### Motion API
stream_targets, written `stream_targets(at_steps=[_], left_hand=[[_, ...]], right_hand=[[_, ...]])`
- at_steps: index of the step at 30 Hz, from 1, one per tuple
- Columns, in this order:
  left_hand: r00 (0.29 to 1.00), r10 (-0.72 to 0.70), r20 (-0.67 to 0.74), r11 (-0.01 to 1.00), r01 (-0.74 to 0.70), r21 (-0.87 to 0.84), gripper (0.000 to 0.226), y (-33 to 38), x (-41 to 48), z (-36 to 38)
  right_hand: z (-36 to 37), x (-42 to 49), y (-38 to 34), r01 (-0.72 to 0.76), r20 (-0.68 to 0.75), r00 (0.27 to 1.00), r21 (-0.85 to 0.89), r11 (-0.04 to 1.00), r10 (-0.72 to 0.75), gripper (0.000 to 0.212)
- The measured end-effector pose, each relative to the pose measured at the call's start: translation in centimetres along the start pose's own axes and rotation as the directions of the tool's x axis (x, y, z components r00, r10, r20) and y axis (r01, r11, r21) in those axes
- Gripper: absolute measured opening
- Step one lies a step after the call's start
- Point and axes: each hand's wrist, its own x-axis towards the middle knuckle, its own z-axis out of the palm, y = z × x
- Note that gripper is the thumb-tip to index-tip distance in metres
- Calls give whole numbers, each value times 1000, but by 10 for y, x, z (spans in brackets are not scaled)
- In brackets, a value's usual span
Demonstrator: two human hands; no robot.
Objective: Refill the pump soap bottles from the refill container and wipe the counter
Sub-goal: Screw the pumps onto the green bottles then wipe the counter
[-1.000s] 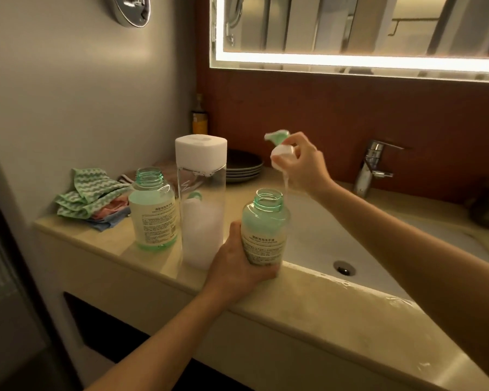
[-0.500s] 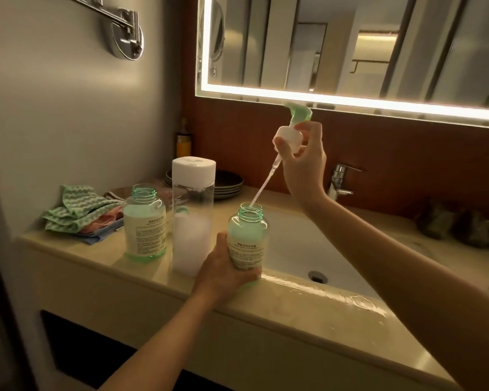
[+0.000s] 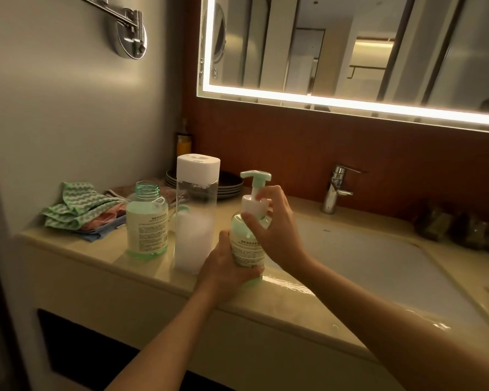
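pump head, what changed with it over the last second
The right hand lowered the pump head from above the bottle into its neck and still grips its white collar. The left hand still holds the bottle on the counter. The open second bottle, refill container and cloths have not moved.

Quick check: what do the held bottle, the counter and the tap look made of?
Bottle: translucent green-tinted plastic, probably; contents show through. Counter: glossy beige stone or imitation; reflects light. Tap: polished metal, chrome-like shine.
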Motion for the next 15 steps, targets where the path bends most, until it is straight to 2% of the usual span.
stream_targets(at_steps=[6,9,11,12,15], left_hand=[[1000,23,-13,1000,-23,0,67,-1,0,1],[999,30,-14,1000,-30,6,67,-1,0,1],[1000,21,-14,1000,-21,12,67,-1,1,1],[1000,16,-14,1000,-16,13,67,-1,0,1],[1000,10,-18,1000,-10,17,67,-1,0,1]], right_hand=[[0,-6,-4,-31,1,1000,39,999,31,36],[-1,-3,-9,-146,-17,989,84,986,148,45],[-4,3,-12,-226,36,974,96,969,224,56],[-5,5,-13,-236,87,970,94,967,228,55],[-7,9,-10,-226,199,958,86,970,206,26]])
